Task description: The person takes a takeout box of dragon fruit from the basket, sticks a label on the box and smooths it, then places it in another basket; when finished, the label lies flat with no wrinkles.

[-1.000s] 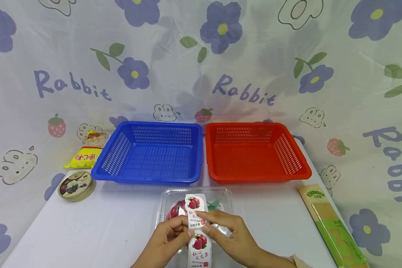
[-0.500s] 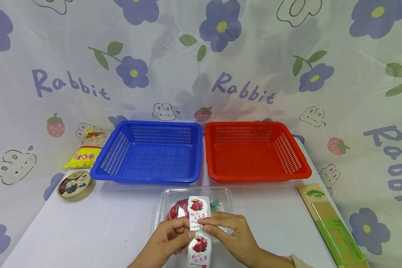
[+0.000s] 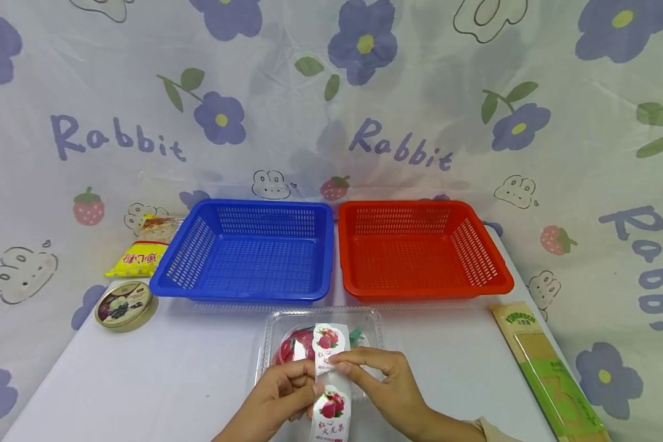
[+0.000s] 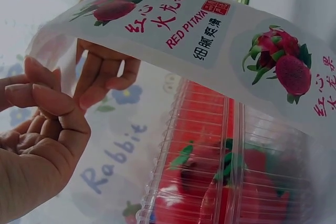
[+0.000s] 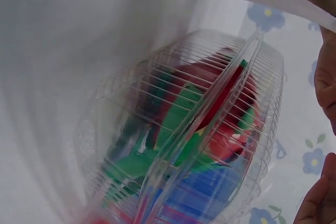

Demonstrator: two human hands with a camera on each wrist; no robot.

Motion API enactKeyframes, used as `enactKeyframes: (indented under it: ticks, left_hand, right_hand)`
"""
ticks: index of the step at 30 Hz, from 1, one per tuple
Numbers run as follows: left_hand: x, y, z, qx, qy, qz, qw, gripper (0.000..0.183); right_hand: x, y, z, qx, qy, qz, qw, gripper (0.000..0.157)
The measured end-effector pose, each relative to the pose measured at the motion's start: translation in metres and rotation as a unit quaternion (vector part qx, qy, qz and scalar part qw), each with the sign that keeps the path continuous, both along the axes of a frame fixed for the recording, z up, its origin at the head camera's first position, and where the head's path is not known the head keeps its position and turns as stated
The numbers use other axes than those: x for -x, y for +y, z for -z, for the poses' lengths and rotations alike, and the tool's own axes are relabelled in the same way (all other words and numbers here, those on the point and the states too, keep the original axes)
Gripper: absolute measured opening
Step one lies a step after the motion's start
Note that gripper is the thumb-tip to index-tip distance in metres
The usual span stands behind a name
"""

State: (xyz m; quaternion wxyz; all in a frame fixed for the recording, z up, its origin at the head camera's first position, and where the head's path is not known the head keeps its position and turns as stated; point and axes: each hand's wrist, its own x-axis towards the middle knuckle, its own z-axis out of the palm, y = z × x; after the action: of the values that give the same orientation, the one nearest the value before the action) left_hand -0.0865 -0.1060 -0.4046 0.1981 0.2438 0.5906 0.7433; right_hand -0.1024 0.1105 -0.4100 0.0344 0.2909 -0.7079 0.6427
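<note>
A white strip of dragon fruit stickers [image 3: 329, 420], printed "RED PITAYA", is stretched toward the front edge of the head view. My left hand [image 3: 282, 393] pinches its left edge between thumb and curled fingers. From the other side, my right hand [image 3: 389, 380] pinches the lower part of the upper sticker [image 3: 328, 341] between thumb and index finger. Bare backing shows just below those fingertips. Behind the strip stands a clear plastic clamshell box [image 3: 359, 316] with red fruit [image 3: 295, 347] and green leaves inside. The strip arches over this box in the left wrist view.
A blue basket [image 3: 243, 293] and a red basket [image 3: 425, 291] stand side by side at the back. Left of them are a yellow food bag [image 3: 138, 258] and a round tin [image 3: 124, 307]. A long green and tan packet [image 3: 549, 374] lies along the right edge.
The strip has shifted slightly right in the head view. My right fingertips have moved up a little on the upper sticker, and bare backing now shows below it. The left hand has barely moved.
</note>
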Motion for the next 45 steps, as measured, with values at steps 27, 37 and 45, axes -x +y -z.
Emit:
enactKeyframes:
  ticks: [27, 37, 45]
  left_hand:
    - [-0.009, -0.007, -0.001, 0.001, -0.024, 0.009, 0.9997, 0.016]
    - [-0.005, -0.04, 0.007, 0.009, -0.026, -0.033, 0.9991, 0.016]
    - [-0.001, -0.082, 0.01, 0.039, -0.088, -0.088, 0.9914, 0.025]
  right_hand:
    - [0.015, 0.011, -0.008, 0.089, -0.033, 0.096, 0.991, 0.019]
    - [0.016, 0.012, -0.004, 0.095, -0.029, 0.083, 0.992, 0.02]
    - [0.017, 0.014, -0.001, 0.089, -0.042, 0.08, 0.992, 0.018]
